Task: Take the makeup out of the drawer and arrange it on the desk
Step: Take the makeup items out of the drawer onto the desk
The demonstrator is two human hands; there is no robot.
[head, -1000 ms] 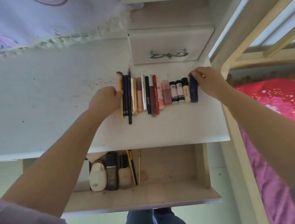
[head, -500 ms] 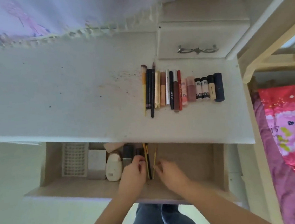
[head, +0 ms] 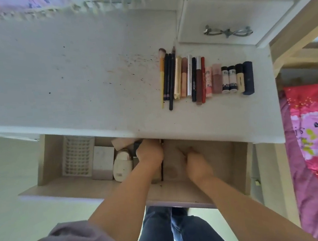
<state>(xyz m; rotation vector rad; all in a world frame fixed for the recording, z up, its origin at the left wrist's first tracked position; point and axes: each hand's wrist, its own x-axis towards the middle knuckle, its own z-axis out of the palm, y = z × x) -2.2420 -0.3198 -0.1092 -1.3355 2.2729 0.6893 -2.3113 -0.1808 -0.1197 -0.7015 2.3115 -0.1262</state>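
Observation:
A row of several makeup items (head: pixel 206 77) (brush, pencils, tubes, small bottles) lies side by side on the white desk (head: pixel 73 70), right of its middle. Below the desk's front edge the drawer (head: pixel 220 153) stands open. My left hand (head: pixel 150 152) is inside it, fingers curled down over dark bottles that it mostly hides. A thin dark pencil (head: pixel 161 171) lies just right of that hand. My right hand (head: pixel 195 162) rests low on the drawer floor further right; its fingers are blurred.
In the drawer's left half sit a white grid tray (head: pixel 77 156), a white box (head: pixel 103 159) and a white oval case (head: pixel 122 167). A small drawer with a metal handle (head: pixel 227 32) stands at the desk's back right. A bed with a red-pink cover (head: pixel 312 126) is at the right.
Both hands left the row on the desk and came down into the open drawer. The thin yellow brush seen beside the pencil is no longer visible.

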